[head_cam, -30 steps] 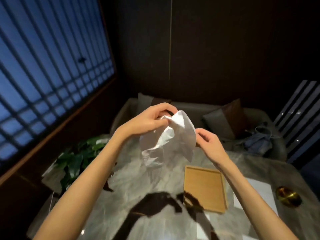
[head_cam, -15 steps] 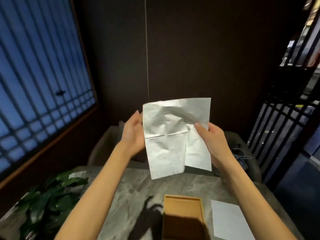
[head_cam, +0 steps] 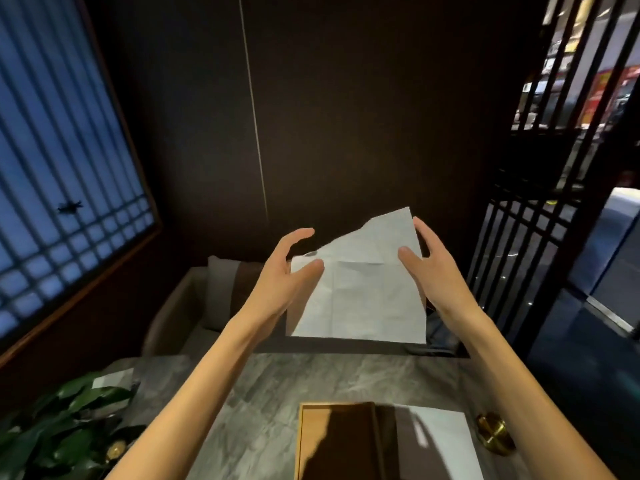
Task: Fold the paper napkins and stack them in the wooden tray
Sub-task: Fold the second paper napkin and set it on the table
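A grey marbled bench fills the lower part of the view, with a pale sofa seen beyond its far edge and a leafy green plant at its left end. On the bench near the bottom edge a wooden tray is set, its inside largely covered by dark shadow. Just to the right of the tray, touching or nearly touching its side, a flat white sheet of paper napkin is laid. A small brass-coloured round object is seen further right, near the bench's edge.

Above the bench, well clear of the tray, an unfolded white napkin is held up in the air between both hands. It is creased into quarters, its top left corner is bent over, and its lower edge hangs straight.

The left hand is placed at the napkin's left edge; its thumb lies on the near face of the paper, and its fingers are spread and curved loosely behind, so the grip is light at most. The right hand is set at the right edge, thumb on the near face and fingers extended behind the sheet; whether the paper is truly pinched there cannot be told.
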`<state>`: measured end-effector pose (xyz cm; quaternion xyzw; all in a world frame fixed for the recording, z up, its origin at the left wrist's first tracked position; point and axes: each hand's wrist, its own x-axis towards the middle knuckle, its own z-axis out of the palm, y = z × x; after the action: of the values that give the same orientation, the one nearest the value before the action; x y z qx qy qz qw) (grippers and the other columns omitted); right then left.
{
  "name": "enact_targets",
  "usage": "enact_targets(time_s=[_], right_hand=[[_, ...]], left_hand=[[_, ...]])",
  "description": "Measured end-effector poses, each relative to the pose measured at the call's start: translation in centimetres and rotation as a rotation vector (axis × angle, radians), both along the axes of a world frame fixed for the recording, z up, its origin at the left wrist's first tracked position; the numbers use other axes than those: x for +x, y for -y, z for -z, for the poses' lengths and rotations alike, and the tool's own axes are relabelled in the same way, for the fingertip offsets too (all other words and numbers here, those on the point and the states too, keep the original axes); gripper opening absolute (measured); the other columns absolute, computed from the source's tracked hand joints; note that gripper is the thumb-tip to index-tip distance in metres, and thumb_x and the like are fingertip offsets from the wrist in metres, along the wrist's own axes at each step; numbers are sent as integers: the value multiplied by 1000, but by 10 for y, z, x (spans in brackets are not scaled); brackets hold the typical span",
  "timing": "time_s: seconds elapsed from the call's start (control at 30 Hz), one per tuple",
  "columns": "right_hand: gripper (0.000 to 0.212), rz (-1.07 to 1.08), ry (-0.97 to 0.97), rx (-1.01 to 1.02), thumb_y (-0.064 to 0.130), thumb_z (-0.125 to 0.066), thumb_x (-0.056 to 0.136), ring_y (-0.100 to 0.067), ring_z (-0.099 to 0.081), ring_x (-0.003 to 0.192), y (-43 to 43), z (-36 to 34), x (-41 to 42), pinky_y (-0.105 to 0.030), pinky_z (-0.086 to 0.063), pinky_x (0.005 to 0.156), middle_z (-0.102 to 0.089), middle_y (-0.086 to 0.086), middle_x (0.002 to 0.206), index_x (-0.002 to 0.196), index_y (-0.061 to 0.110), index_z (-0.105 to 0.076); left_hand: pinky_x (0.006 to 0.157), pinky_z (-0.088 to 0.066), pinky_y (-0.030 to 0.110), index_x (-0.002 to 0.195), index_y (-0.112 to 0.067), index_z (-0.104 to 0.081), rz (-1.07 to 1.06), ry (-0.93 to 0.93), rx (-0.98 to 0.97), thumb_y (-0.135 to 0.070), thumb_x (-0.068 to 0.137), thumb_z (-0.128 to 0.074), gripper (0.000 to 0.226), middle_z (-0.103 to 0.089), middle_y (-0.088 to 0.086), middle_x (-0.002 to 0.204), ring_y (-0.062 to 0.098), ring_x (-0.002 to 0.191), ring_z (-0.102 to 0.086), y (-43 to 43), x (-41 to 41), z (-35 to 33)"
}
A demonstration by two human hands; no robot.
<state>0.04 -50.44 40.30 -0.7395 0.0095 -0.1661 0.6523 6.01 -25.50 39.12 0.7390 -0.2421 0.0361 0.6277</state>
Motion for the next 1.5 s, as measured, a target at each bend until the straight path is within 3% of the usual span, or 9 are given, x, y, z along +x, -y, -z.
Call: enact_targets(time_s=[0.17,0.4,0.7,1.0,1.2,1.27,1.37,1.43,1.5], right_hand=[[65,-118,85,-44,24,-71,91,-13,-73,97,23,-11,-2,-34,-58,89,-76,4,97,146,41,-40],[26,58,204,-206,20,-76,86,-17,-68,106,31,-20,0,-41,-59,91,-73,7,110,105,36,-72],[17,115,209,-316,22,-75,87,-12,-68,101,39,-25,11,-44,-61,87,-73,9,104,102,29,-74],[16,138,222,-371,26,-73,89,-6,-65,91,35,-28,16,-27,-58,74,-69,16,91,84,41,-70],[5,21,290,-647,29,-72,88,-5,-64,95,17,-54,18,-23,-51,79,-70,13,95,93,28,-74],[4,-134,235,-889,33,-72,88,0,-59,94,1,-70,22,-20,-46,78,-67,18,95,92,32,-70],[10,-221,244,-1104,30,-71,90,-3,-57,95,-21,-88,29,-25,-51,82,-66,12,101,97,35,-66],[32,-67,281,-1013,40,-67,92,-9,-60,109,-25,-88,32,-30,-51,94,-67,5,118,122,34,-61],[70,48,148,-779,60,-60,89,-14,-56,123,-19,-77,29,-33,-43,98,-59,1,140,149,40,-31]], left_hand=[[66,-50,3,108,-42,-68,-124,170,19,-33,92,-68,18,-66,-31,106,-11,99,-62,11,5,-14],[66,-53,7,93,-38,-71,-158,211,59,-23,88,-75,17,-71,-26,93,-9,93,-66,12,14,-29],[68,-57,16,97,-20,-76,-283,299,178,-20,90,-74,7,-71,-14,91,5,89,-68,3,23,-42],[59,-52,8,92,-25,-69,-263,344,320,-24,92,-70,2,-60,-20,90,6,87,-63,-7,23,-48],[107,-42,43,130,-28,-58,-235,455,701,-51,90,-66,47,-51,0,140,19,132,-43,-4,20,-47],[106,-45,39,135,-30,-55,33,353,666,-54,88,-67,54,-55,-5,141,12,131,-49,13,10,-47],[81,-55,32,114,-12,-69,234,123,477,-37,97,-63,31,-72,11,108,24,97,-70,33,1,-43],[79,-57,31,107,-7,-70,213,-4,287,-34,100,-60,30,-73,14,101,24,91,-73,33,1,-39],[82,-61,31,108,-13,-71,167,-98,119,-37,98,-60,28,-76,6,103,20,95,-76,30,2,-33]])
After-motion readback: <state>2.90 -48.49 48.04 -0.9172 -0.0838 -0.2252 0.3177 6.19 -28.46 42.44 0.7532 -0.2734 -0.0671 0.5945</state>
